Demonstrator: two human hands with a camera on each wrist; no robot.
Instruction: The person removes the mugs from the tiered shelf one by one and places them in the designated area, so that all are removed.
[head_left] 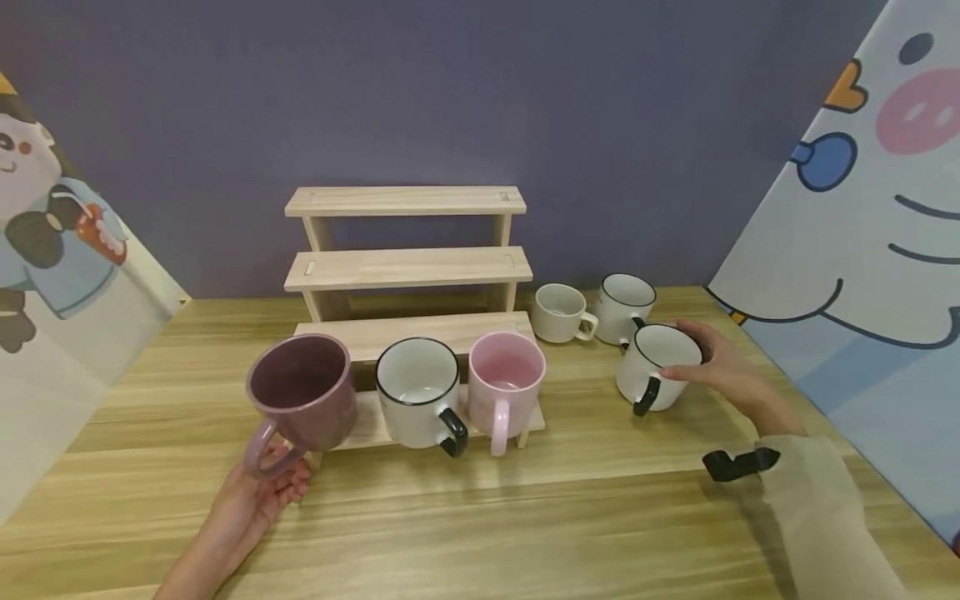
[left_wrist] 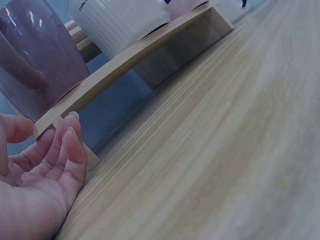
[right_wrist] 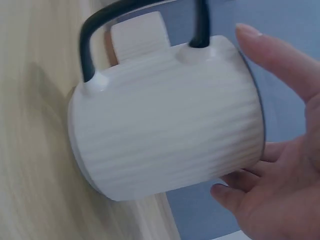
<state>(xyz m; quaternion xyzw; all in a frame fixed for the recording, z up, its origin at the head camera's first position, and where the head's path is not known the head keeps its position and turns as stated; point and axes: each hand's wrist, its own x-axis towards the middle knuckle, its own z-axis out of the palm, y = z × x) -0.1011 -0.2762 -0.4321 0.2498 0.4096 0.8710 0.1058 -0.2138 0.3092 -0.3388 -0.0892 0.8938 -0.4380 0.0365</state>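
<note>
R hand [head_left: 716, 362] is clamping the rightmost white mug [head_left: 637, 365], thumb opposing fingers; holding it level is prob. helping. L hand [head_left: 253, 504], loosely curled, is resting by the stand [head_left: 408, 265].

A wood-grain tabletop [head_left: 525, 533] meets a dark greyish-purple wall [head_left: 615, 108] – cartoon-printed panels [head_left: 817, 233] on either side.

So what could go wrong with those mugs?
Nudging the bottom shelf might tip the purple mug, which stands at its end near the left hand. Also, the white mug at the right hand could knock the rear white mug close behind it.
</note>
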